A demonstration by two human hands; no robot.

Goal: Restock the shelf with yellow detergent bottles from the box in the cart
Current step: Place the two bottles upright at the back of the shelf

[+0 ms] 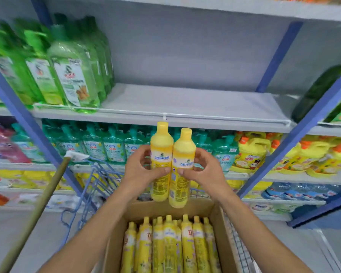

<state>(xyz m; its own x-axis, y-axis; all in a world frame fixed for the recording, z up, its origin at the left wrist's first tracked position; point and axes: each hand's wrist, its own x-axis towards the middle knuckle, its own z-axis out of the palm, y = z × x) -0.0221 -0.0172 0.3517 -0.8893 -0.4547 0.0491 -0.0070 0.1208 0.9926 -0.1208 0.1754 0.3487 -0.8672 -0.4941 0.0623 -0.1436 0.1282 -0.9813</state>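
Observation:
Two yellow detergent bottles stand upright side by side in the air above the box. My left hand [140, 170] grips the left bottle [160, 146] around its middle. My right hand [203, 170] grips the right bottle [183, 152] the same way. Below them an open cardboard box [144, 210] holds several more yellow bottles [171, 245] lying in rows. The grey shelf [185, 103] straight ahead is bare from its middle to its right end, just above the bottle caps.
Green detergent bottles [71, 75] fill the left end of that shelf. Teal bottles [98, 146] and yellow jugs [264, 154] crowd the shelf below. A blue wire cart [98, 180] holds the box. A wooden pole [43, 203] leans at left. Blue uprights [280, 56] frame the bay.

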